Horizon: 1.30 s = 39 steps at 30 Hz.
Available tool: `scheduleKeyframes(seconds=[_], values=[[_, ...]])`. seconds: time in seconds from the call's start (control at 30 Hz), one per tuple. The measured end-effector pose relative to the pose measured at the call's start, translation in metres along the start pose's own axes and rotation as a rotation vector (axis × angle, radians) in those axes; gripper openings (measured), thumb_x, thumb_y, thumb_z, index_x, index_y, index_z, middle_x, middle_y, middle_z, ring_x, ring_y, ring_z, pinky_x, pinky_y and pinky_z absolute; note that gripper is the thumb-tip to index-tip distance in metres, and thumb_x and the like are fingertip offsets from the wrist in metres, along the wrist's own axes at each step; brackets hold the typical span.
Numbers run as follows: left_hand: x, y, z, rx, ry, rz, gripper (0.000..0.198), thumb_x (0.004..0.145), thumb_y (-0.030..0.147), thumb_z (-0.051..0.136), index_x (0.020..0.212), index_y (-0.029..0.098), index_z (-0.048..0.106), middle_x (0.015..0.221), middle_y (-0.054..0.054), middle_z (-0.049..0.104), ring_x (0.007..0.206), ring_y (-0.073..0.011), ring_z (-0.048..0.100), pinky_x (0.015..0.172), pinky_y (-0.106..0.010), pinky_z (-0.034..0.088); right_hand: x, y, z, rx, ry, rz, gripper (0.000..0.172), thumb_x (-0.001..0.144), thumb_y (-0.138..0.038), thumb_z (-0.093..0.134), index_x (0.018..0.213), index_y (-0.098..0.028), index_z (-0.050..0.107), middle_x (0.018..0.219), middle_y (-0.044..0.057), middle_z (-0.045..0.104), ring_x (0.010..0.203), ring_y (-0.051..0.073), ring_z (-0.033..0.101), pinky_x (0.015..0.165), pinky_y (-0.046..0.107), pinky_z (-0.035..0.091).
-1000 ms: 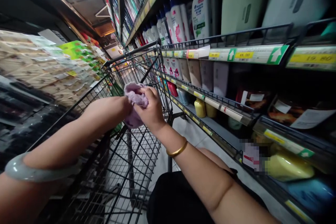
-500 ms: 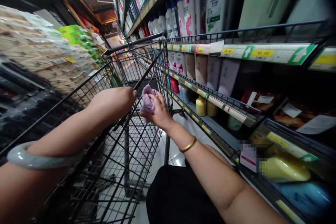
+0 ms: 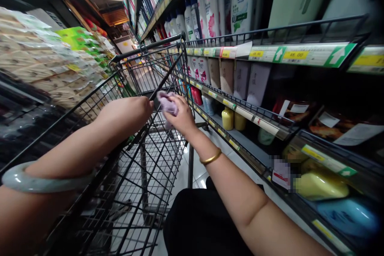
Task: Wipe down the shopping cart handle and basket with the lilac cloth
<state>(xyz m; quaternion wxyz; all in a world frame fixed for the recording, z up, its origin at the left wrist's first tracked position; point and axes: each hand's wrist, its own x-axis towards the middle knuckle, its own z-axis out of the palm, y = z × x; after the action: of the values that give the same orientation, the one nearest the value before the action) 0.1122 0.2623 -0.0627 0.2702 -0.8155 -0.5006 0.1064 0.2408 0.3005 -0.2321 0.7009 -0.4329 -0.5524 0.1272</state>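
My right hand (image 3: 181, 116), with a gold bangle at the wrist, is closed on a crumpled light purple cloth (image 3: 168, 105). The cloth lies against the upper side rail of a black wire shopping cart (image 3: 163, 144). Just left of it, my left hand (image 3: 139, 110) is wrapped over the same rail; its fingers are mostly hidden behind the back of the hand. A pale green-grey bangle circles the left forearm. Through the wire mesh, the tiled floor shows beneath the cart.
Store shelves (image 3: 264, 54) with shampoo bottles (image 3: 211, 12) and price tags run along the right. Stacked packaged goods (image 3: 36, 56) fill the left side. My black-clothed knee (image 3: 198, 220) is close to the cart. A yellow bottle (image 3: 322, 184) lies on the low right shelf.
My right hand has moved the purple cloth slightly up and to the left along the rail. The left hand keeps its place on the cart. The view has shifted a little.
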Motion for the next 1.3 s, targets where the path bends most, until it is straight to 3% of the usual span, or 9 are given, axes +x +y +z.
scheduleKeyframes(seconds=[0.07, 0.13, 0.27, 0.33, 0.53, 0.73, 0.97, 1.17, 1.3], values=[[0.002, 0.001, 0.001, -0.014, -0.008, -0.109, 0.045, 0.107, 0.042, 0.04, 0.083, 0.018, 0.07, 0.078, -0.011, 0.067, 0.069, -0.0261, 0.064, 0.062, -0.034, 0.038, 0.0, 0.017, -0.006, -0.067, 0.004, 0.275, 0.038, 0.077, -0.013, 0.08, 0.114, -0.015, 0.073, 0.125, 0.015, 0.072, 0.121, 0.026, 0.071, 0.112, 0.042, 0.057], [0.003, 0.002, 0.003, -0.039, -0.002, -0.127, 0.044, 0.105, 0.044, 0.041, 0.082, 0.02, 0.07, 0.077, -0.012, 0.067, 0.07, -0.0289, 0.066, 0.062, -0.036, 0.04, 0.002, 0.023, -0.01, -0.061, 0.018, 0.372, 0.038, 0.077, -0.015, 0.08, 0.115, -0.014, 0.072, 0.119, 0.014, 0.073, 0.11, 0.025, 0.073, 0.105, 0.041, 0.06], [0.0, 0.001, 0.005, -0.019, 0.003, -0.089, 0.039, 0.105, 0.042, 0.044, 0.088, 0.019, 0.071, 0.077, -0.011, 0.066, 0.071, -0.0292, 0.066, 0.066, -0.037, 0.044, 0.013, 0.001, -0.004, 0.075, 0.013, -0.069, 0.042, 0.081, -0.026, 0.081, 0.121, -0.022, 0.071, 0.133, 0.009, 0.07, 0.127, 0.022, 0.067, 0.115, 0.037, 0.054], [-0.003, 0.002, 0.004, -0.008, -0.001, -0.069, 0.039, 0.106, 0.042, 0.044, 0.09, 0.018, 0.07, 0.08, -0.011, 0.067, 0.073, -0.027, 0.066, 0.067, -0.036, 0.043, 0.014, -0.002, 0.0, 0.094, 0.005, -0.17, 0.042, 0.081, -0.026, 0.082, 0.121, -0.024, 0.071, 0.137, 0.007, 0.069, 0.136, 0.022, 0.062, 0.12, 0.037, 0.051], [-0.01, 0.01, -0.011, 0.022, -0.083, -0.071, 0.051, 0.11, 0.042, 0.027, 0.096, 0.016, 0.068, 0.092, -0.016, 0.073, 0.086, -0.0318, 0.074, 0.07, -0.036, 0.048, 0.007, 0.038, -0.01, 0.033, 0.022, 0.438, 0.038, 0.078, -0.021, 0.078, 0.115, -0.016, 0.07, 0.117, 0.011, 0.074, 0.108, 0.024, 0.072, 0.105, 0.042, 0.059], [-0.014, 0.012, -0.016, 0.079, -0.079, 0.0, 0.055, 0.109, 0.04, 0.018, 0.1, 0.016, 0.066, 0.091, -0.017, 0.074, 0.086, -0.0331, 0.074, 0.066, -0.038, 0.044, 0.021, 0.021, -0.011, 0.074, 0.143, -0.065, 0.042, 0.083, -0.03, 0.08, 0.123, -0.021, 0.071, 0.15, 0.013, 0.061, 0.144, 0.025, 0.057, 0.127, 0.04, 0.044], [-0.022, 0.018, -0.021, 0.017, -0.121, -0.047, 0.057, 0.107, 0.043, 0.019, 0.104, 0.016, 0.069, 0.098, -0.019, 0.074, 0.092, -0.0354, 0.074, 0.069, -0.041, 0.047, 0.016, 0.045, -0.015, 0.114, 0.119, 0.339, 0.028, 0.083, -0.03, 0.077, 0.109, -0.02, 0.072, 0.115, 0.009, 0.074, 0.111, 0.024, 0.07, 0.108, 0.044, 0.057], [-0.025, 0.014, -0.011, 0.001, -0.064, -0.041, 0.058, 0.106, 0.046, 0.017, 0.1, 0.019, 0.068, 0.088, -0.016, 0.072, 0.082, -0.0329, 0.071, 0.064, -0.04, 0.04, 0.026, 0.028, -0.011, 0.223, 0.124, 0.004, 0.04, 0.085, -0.036, 0.079, 0.122, -0.02, 0.07, 0.136, 0.011, 0.069, 0.129, 0.022, 0.064, 0.118, 0.037, 0.049], [-0.026, 0.013, -0.007, -0.02, -0.034, -0.052, 0.056, 0.105, 0.048, 0.018, 0.097, 0.021, 0.067, 0.088, -0.015, 0.072, 0.081, -0.0317, 0.071, 0.064, -0.039, 0.039, 0.022, 0.053, -0.019, 0.082, 0.124, 0.426, 0.028, 0.082, -0.027, 0.077, 0.107, -0.02, 0.07, 0.118, 0.009, 0.072, 0.112, 0.023, 0.068, 0.111, 0.042, 0.053]])
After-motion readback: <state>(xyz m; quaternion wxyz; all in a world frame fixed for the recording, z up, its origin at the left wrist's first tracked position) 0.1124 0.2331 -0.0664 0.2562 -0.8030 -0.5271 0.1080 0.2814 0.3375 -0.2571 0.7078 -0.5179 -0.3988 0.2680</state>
